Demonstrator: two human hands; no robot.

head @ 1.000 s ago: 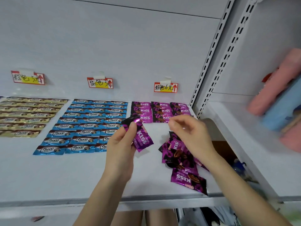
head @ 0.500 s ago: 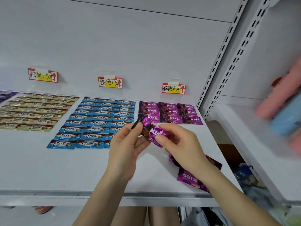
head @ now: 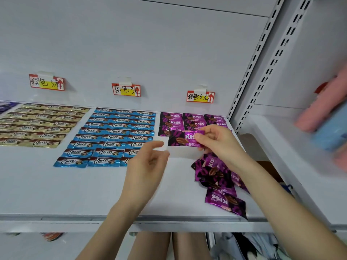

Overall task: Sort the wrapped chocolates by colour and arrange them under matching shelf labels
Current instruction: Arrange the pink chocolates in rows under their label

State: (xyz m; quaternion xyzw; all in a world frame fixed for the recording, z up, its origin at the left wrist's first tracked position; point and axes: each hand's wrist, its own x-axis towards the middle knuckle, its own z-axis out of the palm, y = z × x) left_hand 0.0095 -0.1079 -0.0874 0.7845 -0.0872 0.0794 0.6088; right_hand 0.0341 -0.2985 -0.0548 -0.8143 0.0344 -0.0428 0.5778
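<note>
Right grip [head: 216, 141]: thumb and fingertips pinch the right end of one purple KISS chocolate [head: 183, 139], held flat and lengthwise at the near edge of the purple KISS rows [head: 193, 119]. Can't tell whether it touches the shelf [head: 56, 194]. Those rows lie below the right-hand price label [head: 200, 96]. Left grip [head: 148, 166]: loosely curled with thumb and forefinger apart, holding nothing, just left of the held wrapper and over the near right corner of the blue Choco rows [head: 116, 134]. Blue rows sit under the middle label [head: 126, 90], gold Choco rows [head: 41, 124] under the left label [head: 47, 82]. The unsorted pile of purple KISS chocolates [head: 216, 175] lies below my right wrist, near the shelf's front edge.
</note>
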